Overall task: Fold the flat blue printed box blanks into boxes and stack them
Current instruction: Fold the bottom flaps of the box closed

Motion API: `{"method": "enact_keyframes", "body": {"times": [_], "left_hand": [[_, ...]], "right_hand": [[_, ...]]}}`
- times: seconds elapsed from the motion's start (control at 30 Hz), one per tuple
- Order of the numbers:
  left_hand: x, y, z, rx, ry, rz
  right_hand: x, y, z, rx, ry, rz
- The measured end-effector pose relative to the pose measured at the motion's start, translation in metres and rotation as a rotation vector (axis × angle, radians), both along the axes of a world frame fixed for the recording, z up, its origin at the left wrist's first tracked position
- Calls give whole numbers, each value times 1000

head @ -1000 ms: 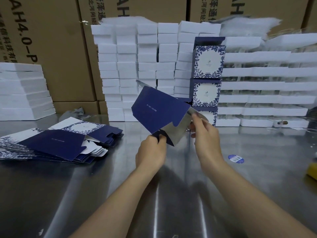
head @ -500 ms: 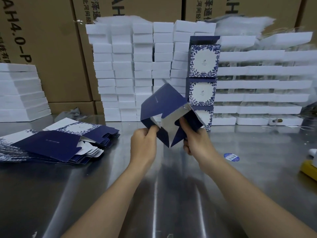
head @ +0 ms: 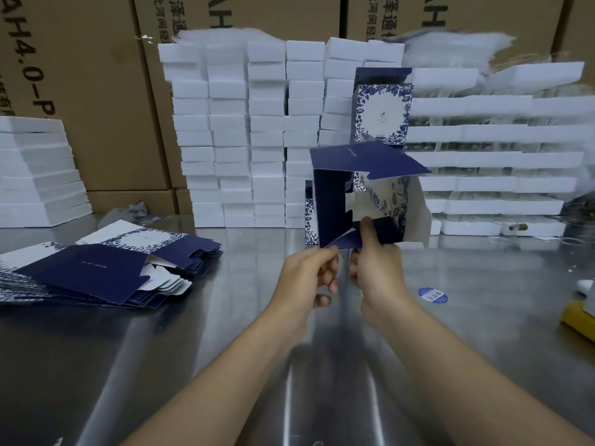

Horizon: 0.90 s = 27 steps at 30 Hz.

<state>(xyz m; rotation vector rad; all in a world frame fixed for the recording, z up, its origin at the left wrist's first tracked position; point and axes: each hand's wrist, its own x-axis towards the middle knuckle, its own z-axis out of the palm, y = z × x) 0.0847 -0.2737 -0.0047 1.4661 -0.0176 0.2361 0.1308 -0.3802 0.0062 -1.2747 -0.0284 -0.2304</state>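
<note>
The left hand (head: 306,272) pinches the box (head: 331,204) corner; the right hand (head: 376,268) grips the flap (head: 347,241) at six o'clock. Tucked crooked, it likely creases.

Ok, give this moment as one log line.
step: fold bottom flaps | box blank: half open, held up | left hand: grips lower corner | right hand: pinches bottom flap
</note>
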Motion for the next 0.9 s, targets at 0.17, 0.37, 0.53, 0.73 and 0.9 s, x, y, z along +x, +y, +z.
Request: {"method": "enact_keyframes", "body": {"times": [0.17, 0.37, 0.53, 0.73, 0.9], "left_hand": [[0, -3, 0, -79, -19, 54], [1, 1, 3, -151, -61, 127], [0, 3, 4, -111, -45, 135], [0, 1, 2, -117, -31, 89], [2, 5, 3, -157, -44, 124]], "right_hand": [[-3, 2, 0, -7, -4, 49], [-10, 8, -1, -81, 21, 331], [-13, 12, -1, -92, -2, 339], [-14, 11, 0, -77, -24, 385], [-17, 9, 2, -154, 3, 376]]}}
